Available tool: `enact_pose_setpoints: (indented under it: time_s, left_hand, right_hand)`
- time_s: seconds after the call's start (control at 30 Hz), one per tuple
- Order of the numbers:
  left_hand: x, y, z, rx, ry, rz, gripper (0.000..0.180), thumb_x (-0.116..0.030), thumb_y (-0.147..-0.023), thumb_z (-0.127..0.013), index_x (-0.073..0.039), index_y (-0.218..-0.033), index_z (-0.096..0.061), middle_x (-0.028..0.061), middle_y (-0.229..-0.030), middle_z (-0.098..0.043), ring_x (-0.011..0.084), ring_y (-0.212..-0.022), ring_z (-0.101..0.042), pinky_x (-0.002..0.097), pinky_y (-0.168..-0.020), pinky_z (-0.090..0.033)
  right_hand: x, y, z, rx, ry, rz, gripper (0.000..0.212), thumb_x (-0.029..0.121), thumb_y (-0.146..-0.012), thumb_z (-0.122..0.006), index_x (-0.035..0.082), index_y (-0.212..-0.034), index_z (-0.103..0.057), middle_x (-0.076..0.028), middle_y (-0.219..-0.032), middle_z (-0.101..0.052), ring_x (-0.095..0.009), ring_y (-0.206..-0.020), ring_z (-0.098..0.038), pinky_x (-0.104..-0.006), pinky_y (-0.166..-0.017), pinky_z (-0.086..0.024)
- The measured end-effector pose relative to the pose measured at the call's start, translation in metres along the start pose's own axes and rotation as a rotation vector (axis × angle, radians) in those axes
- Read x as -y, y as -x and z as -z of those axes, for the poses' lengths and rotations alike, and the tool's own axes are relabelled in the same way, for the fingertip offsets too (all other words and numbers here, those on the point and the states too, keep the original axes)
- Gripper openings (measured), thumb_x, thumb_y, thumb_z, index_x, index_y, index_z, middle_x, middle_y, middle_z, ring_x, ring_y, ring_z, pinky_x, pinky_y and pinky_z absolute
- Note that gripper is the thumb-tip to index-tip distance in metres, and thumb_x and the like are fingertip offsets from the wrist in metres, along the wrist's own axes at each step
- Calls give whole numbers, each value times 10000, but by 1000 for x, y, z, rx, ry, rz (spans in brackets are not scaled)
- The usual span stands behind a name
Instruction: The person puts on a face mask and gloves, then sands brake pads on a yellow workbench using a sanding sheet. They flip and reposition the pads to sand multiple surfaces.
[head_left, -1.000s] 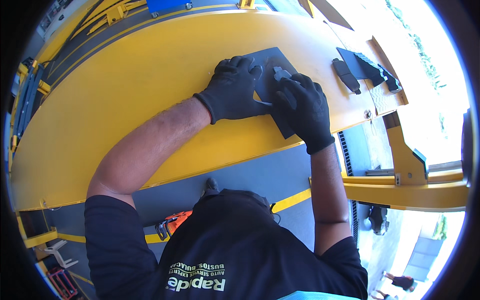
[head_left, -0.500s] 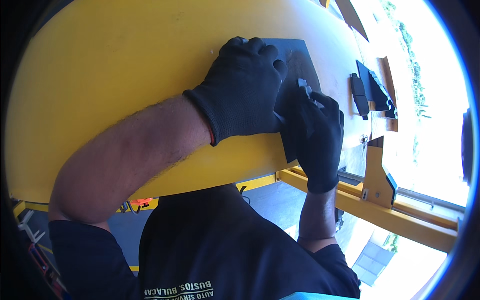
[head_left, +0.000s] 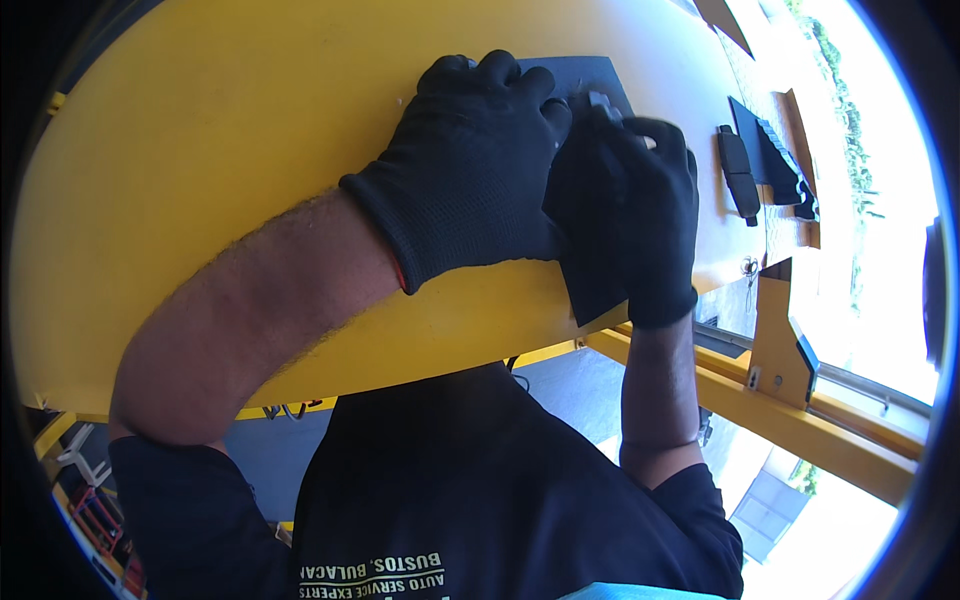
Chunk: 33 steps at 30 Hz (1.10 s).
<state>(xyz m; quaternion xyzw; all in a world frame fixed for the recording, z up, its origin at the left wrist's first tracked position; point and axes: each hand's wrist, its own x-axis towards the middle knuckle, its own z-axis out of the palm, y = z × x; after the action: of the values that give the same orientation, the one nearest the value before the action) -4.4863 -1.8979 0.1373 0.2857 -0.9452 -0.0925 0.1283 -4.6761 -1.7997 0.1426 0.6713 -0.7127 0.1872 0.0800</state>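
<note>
A dark sheet of sandpaper (head_left: 580,72) lies on a broad yellow surface (head_left: 250,130). My left hand (head_left: 475,170), in a black knit glove, bears down on the sheet's left part with its fingers bent. My right hand (head_left: 645,210), gloved alike, is closed around a brake pad (head_left: 602,108) and holds it against the sheet. Only the pad's grey end shows past my fingers; the rest is hidden. A second dark brake pad (head_left: 738,175) lies apart, to the right of my right hand.
Beside the loose pad lie a dark folded sheet (head_left: 768,160) and a brown angled edge strip (head_left: 803,170). A yellow metal frame (head_left: 780,340) with a rail stands at the lower right. The yellow surface's near edge curves just in front of my body.
My right hand has slid away from me along the sandpaper, carrying the brake pad toward the far edge. My left hand stays on the sheet. The whole view has shifted slightly.
</note>
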Motion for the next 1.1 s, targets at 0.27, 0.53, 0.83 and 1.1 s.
enact_pose_setpoints:
  time_s: [0.27, 0.53, 0.83, 1.1]
  left_hand:
    - [-2, -2, 5, 77, -42, 37, 1059, -712, -733, -874, -64, -1531, -615, 196, -1547, -563, 362, -1468, -492, 538, -1220, -367]
    - [0, 2, 2, 35, -51, 28, 1015, -699, -738, -881, -64, -1494, -647, 188, -1505, -612, 334, -1403, -555, 524, -1180, -400]
    - [-1, 3, -2, -15, -85, 30, 1017, -665, -734, -910, -60, -1501, -630, 188, -1505, -612, 330, -1404, -560, 523, -1174, -399]
    - [0, 1, -8, -8, -87, -5, 966, -638, -734, -924, -88, -1479, -647, 176, -1496, -623, 336, -1394, -566, 548, -1155, -419]
  right_hand:
    - [7, 34, 17, 61, 48, -35, 360, 199, -907, -864, 139, -1255, -795, -151, -1295, -684, -358, -1113, -666, -460, -940, -569]
    - [12, 26, 11, 55, 94, -44, 384, 245, -903, -877, 147, -1265, -796, -154, -1276, -703, -362, -1138, -670, -459, -945, -578]
    - [-7, -4, -9, -10, -44, 33, 482, 182, -888, -892, 89, -1343, -762, -167, -1265, -709, -333, -1125, -721, -414, -961, -593]
    - [-11, 8, -8, -4, -31, 27, 405, 193, -899, -888, 51, -1265, -791, -160, -1206, -762, -305, -1118, -740, -407, -940, -618]
